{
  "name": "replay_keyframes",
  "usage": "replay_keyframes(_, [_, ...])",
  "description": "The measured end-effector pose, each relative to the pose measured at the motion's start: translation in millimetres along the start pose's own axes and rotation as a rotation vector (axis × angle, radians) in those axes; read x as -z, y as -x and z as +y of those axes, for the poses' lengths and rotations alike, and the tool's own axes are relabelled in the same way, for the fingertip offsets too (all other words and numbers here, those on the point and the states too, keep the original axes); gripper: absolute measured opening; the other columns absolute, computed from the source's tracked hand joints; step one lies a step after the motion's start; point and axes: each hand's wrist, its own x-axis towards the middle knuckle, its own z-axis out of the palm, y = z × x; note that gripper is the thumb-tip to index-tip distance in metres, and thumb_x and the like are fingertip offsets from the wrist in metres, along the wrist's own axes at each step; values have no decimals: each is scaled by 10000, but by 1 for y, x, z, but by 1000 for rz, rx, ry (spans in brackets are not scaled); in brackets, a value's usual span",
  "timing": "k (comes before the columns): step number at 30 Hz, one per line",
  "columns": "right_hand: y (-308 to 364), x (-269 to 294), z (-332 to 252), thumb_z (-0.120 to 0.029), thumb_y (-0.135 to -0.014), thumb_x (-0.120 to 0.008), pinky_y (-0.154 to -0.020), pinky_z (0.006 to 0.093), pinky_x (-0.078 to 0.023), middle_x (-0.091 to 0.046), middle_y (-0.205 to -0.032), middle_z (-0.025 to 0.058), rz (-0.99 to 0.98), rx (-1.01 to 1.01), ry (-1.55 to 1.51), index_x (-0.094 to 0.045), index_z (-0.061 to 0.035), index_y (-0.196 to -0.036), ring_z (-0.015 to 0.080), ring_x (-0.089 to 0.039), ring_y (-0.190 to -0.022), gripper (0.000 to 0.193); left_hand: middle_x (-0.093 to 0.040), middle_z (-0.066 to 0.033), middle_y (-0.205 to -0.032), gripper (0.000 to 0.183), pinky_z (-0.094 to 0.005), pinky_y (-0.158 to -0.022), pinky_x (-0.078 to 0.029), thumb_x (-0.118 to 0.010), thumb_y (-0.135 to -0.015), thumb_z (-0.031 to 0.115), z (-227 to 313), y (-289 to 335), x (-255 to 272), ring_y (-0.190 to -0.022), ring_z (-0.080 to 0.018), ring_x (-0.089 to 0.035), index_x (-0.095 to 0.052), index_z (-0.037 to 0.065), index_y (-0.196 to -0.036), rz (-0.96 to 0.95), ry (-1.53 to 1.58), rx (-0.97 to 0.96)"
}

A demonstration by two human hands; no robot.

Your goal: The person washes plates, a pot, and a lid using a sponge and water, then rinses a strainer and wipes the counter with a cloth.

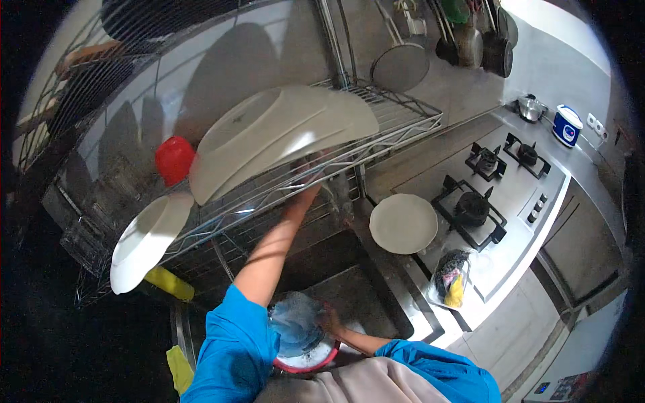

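My left hand [311,166] is stretched forward beneath the upper wire shelf, close to the tap [341,201] behind the sink. Wires and the large cream dish above partly cover it, so its fingers cannot be made out. Low in the sink, my right hand [329,320] grips the rim of a see-through, bluish bowl [295,322]. That bowl is tilted above a red-rimmed basin [306,368] holding white suds.
A wire rack [396,144] overhangs the sink [393,305], carrying large cream dishes [295,127], a white bowl [148,242] and a red cup [175,160]. Rightward are a cream plate [403,224], a tub with scrubbers [450,279] and a gas hob [474,208].
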Motion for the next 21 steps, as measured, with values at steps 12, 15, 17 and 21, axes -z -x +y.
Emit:
replay_keyframes(12, [-2,11,37,92,-570,-526,-682,275,-442,-470,-1055,63,-89,-274,-299,-366,-78,-1226,168,-472,-879,697,-402,-170,-1201,406,-362,-919,-310,-399,-865,247,23,-2,-18,-1119,-289,-381,-351,47,-1215,-326,1047,167])
replay_keyframes(15, [1,-1,-7,-32,-587,-600,-817,306,-403,-503,-1097,77,-85,-241,-356,-428,-109,-1186,192,-476,-936,628,-366,-172,-1240,466,-360,-948,-272,-420,-857,304,11,19,-4,-1154,-292,-345,-321,54,-1238,-472,1183,277])
replay_keyframes(17, [1,1,-1,-38,-586,-601,-820,311,-399,-497,-1101,84,-76,-213,-288,-419,-105,-1191,196,-476,-941,635,-359,-178,-1245,487,-362,-950,-268,-431,-848,329,14,11,0,-1160,-301,-335,-323,56,-1237,-534,1172,329])
replay_keyframes(21, [-1,0,21,76,-587,-522,-738,290,-429,-425,-1150,95,-114,-158,-122,-327,-79,-1244,189,-492,-909,703,-331,-189,-1263,580,-377,-959,-252,-468,-814,403,17,9,-10,-1172,-327,-307,-307,48,-1243,-580,987,306])
